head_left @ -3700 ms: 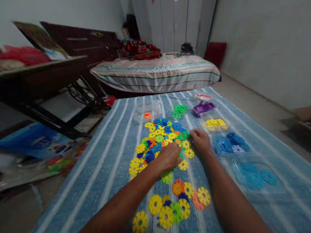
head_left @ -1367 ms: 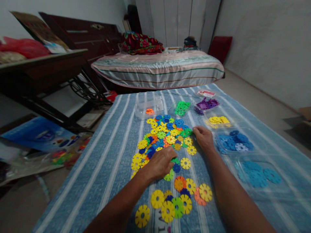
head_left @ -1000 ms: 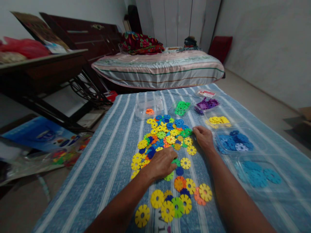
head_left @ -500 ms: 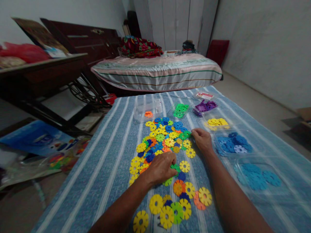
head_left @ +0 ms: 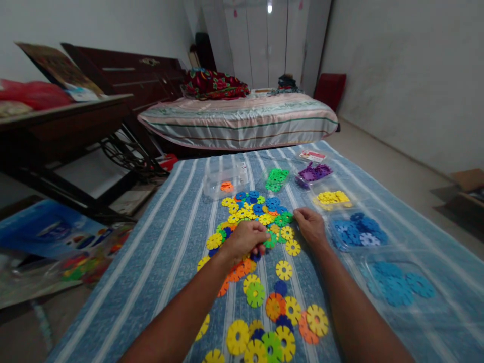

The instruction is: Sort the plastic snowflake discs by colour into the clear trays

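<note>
Notched plastic snowflake discs in yellow, orange, blue and green lie spread over a blue striped cloth [head_left: 159, 252]. My left hand [head_left: 245, 238] is over the middle of the pile, thumb and finger closed on a green snowflake disc [head_left: 270, 240]. At the pile's right edge my right hand [head_left: 310, 225] pinches another green snowflake disc [head_left: 286, 217], with more green discs close beside it. Nearer to me lie loose discs, among them a light green disc [head_left: 255, 294] and a yellow disc [head_left: 316, 320].
Clear plastic boxes hold sorted discs: orange [head_left: 227, 186], green [head_left: 277, 179], purple [head_left: 313, 172], yellow [head_left: 333, 197], dark blue [head_left: 359, 229] and light blue [head_left: 397, 284]. A bed [head_left: 238, 121] stands beyond the table, and a sewing-machine table [head_left: 68, 108] to the left.
My left hand has moved away from me and lifted a green disc, uncovering orange and light green discs. My right hand stays by the green discs. The camera view has tilted slightly.
</note>
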Action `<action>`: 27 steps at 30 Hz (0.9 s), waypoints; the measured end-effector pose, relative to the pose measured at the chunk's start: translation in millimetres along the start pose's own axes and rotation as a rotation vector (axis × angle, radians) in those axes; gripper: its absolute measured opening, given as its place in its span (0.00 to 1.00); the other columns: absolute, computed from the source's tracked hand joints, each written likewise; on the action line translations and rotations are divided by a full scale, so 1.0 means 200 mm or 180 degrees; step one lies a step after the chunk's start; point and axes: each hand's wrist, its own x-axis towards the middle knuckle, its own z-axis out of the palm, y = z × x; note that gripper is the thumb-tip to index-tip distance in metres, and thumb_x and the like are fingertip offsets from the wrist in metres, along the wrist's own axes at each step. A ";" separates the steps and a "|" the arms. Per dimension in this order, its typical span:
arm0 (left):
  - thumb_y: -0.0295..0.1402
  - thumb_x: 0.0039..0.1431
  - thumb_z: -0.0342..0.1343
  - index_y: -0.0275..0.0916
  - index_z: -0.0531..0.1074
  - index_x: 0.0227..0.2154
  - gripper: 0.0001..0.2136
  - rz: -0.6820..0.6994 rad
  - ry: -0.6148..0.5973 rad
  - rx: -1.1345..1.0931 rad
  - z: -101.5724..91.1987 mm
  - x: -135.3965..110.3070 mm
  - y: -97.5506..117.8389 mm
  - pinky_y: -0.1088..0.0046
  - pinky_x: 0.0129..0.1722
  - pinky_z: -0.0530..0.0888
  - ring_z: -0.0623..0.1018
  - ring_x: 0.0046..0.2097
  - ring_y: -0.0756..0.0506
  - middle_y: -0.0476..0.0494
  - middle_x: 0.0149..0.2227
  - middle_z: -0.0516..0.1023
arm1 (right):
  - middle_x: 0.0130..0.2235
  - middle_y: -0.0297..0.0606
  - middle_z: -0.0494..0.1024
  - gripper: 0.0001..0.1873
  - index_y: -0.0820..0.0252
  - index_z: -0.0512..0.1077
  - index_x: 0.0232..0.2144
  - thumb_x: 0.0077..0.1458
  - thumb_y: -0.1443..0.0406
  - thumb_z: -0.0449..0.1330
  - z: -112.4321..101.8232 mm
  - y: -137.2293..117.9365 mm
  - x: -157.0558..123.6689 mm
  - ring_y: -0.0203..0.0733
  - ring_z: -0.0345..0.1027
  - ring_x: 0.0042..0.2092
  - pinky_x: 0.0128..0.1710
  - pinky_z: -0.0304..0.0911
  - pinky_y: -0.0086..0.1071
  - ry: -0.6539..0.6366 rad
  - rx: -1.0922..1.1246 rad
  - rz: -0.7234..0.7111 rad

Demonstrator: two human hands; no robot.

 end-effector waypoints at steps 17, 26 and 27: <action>0.30 0.52 0.55 0.38 0.72 0.24 0.04 0.1426 0.1150 0.1240 -0.07 0.14 0.01 0.72 0.35 0.72 0.75 0.31 0.47 0.49 0.25 0.74 | 0.22 0.33 0.73 0.18 0.59 0.76 0.24 0.51 0.52 0.56 0.00 0.00 0.00 0.40 0.65 0.28 0.30 0.57 0.31 -0.0004 0.0037 0.0022; 0.31 0.57 0.58 0.37 0.74 0.43 0.11 0.1922 0.1462 0.3241 -0.13 -0.17 -0.31 0.50 0.58 0.67 0.69 0.59 0.35 0.32 0.57 0.72 | 0.23 0.34 0.73 0.20 0.60 0.77 0.25 0.50 0.50 0.57 -0.02 0.03 0.00 0.39 0.65 0.28 0.31 0.57 0.32 0.0004 -0.0058 0.0027; 0.32 0.57 0.58 0.37 0.74 0.45 0.13 0.1839 0.1443 0.3317 -0.11 -0.20 -0.33 0.49 0.58 0.67 0.68 0.60 0.34 0.31 0.58 0.70 | 0.23 0.34 0.74 0.20 0.60 0.77 0.25 0.50 0.50 0.58 -0.02 0.03 0.00 0.39 0.65 0.28 0.31 0.58 0.32 0.0003 -0.0057 0.0029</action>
